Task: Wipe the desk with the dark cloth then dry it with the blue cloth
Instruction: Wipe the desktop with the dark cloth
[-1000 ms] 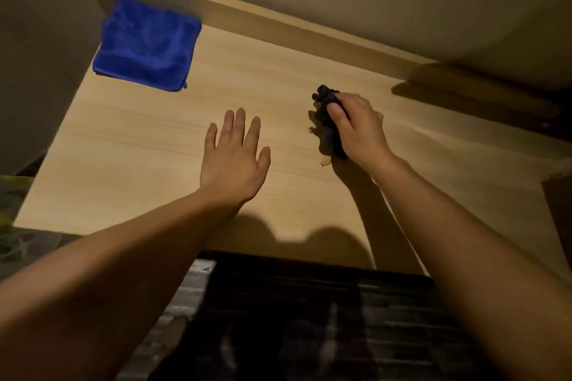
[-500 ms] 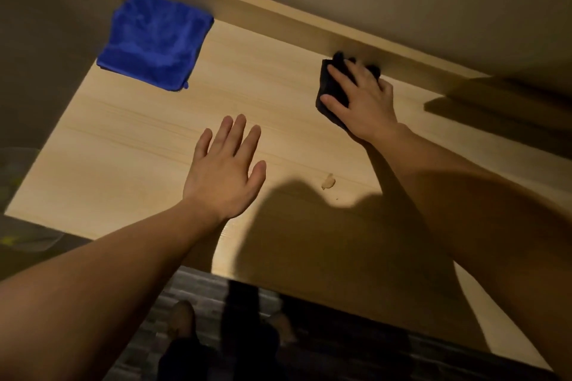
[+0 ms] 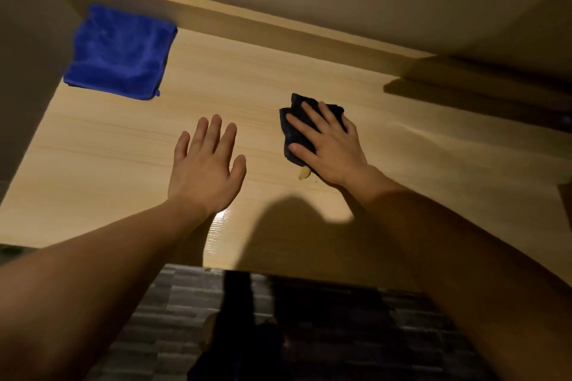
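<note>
The light wooden desk fills the middle of the view. My right hand presses the dark cloth flat on the desk's centre-right, fingers spread over it; most of the cloth is hidden under the palm. My left hand hovers flat and open over the desk's middle, holding nothing, fingers slightly apart. The blue cloth lies folded at the desk's far left corner, well away from both hands.
A small pale scrap lies on the desk just beside my right wrist. A raised wooden back ledge runs along the far edge under the wall. Dark patterned floor shows below the near edge.
My right hand has pulled the dark cloth back from the far ledge toward me, to the desk's centre-right. The left hand has stayed in about the same place.
</note>
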Action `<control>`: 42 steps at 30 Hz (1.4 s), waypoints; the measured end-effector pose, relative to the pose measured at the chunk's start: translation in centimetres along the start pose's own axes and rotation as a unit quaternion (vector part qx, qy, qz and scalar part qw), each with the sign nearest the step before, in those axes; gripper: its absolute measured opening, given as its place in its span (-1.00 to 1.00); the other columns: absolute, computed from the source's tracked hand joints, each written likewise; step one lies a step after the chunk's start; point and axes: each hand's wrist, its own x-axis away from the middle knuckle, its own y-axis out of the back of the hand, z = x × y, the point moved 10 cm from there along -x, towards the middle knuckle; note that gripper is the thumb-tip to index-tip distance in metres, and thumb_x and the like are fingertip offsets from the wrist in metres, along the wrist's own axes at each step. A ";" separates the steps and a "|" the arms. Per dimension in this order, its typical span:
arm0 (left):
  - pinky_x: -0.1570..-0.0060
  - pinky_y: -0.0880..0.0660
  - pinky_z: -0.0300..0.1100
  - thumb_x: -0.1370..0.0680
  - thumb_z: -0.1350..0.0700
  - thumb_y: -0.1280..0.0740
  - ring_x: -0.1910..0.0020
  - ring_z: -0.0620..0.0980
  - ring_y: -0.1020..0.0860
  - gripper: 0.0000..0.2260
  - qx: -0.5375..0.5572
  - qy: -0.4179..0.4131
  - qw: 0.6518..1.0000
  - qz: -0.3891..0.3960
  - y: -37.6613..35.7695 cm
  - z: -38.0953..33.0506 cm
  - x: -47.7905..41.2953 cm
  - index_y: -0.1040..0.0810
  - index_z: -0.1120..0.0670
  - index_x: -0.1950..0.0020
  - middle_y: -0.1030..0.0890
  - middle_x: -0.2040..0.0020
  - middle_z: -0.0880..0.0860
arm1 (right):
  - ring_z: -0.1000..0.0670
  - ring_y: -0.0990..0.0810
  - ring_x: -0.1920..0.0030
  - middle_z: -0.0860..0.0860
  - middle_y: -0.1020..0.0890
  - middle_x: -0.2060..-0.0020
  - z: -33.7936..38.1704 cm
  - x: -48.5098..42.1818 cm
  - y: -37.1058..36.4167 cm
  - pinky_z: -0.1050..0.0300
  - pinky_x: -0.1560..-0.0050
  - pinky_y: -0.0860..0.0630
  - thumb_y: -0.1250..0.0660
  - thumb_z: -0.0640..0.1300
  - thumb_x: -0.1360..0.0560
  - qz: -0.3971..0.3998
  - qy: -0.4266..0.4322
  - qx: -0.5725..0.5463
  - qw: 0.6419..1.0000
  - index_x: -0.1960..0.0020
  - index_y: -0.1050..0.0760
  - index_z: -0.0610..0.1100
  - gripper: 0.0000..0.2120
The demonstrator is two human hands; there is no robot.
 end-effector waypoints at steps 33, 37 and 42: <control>-0.61 -0.03 0.21 -0.64 -0.10 -0.13 -0.68 0.14 -0.13 -0.42 0.171 -0.078 0.982 0.006 2.3 -8.3 0.0 -0.36 0.11 -0.62 -0.25 -0.68 0.18 | 0.01 -0.51 -0.42 -0.04 -0.61 -0.37 12.3 20.4 0.1 -0.12 -0.44 -0.38 -0.25 -0.11 -0.70 0.006 -0.023 -0.366 0.930 -0.40 -0.56 -0.13 -0.68; -0.64 0.12 0.22 -0.71 -0.20 -0.01 -0.72 0.13 0.06 -0.39 0.115 -0.054 0.991 0.038 -0.6 -10.0 -0.7 -0.14 0.03 -0.72 -0.06 -0.74 0.13 | 0.05 -0.60 -0.30 -0.01 -0.60 -0.35 4.8 17.0 4.6 0.09 -0.35 -0.49 -0.24 -0.15 -0.71 -0.073 -0.072 -0.415 0.904 -0.43 -0.53 -0.10 -0.68; -0.63 0.23 0.20 -0.68 -0.36 0.19 -0.71 0.09 0.21 -0.27 0.033 -0.040 0.998 0.032 -2.2 -10.2 -0.8 0.05 0.02 -0.75 0.10 -0.75 0.12 | -0.02 -0.46 -0.44 -0.04 -0.55 -0.43 -4.7 8.6 7.5 -0.02 -0.46 -0.31 -0.20 -0.13 -0.73 -0.105 -0.094 -0.242 0.960 -0.46 -0.52 -0.08 -0.68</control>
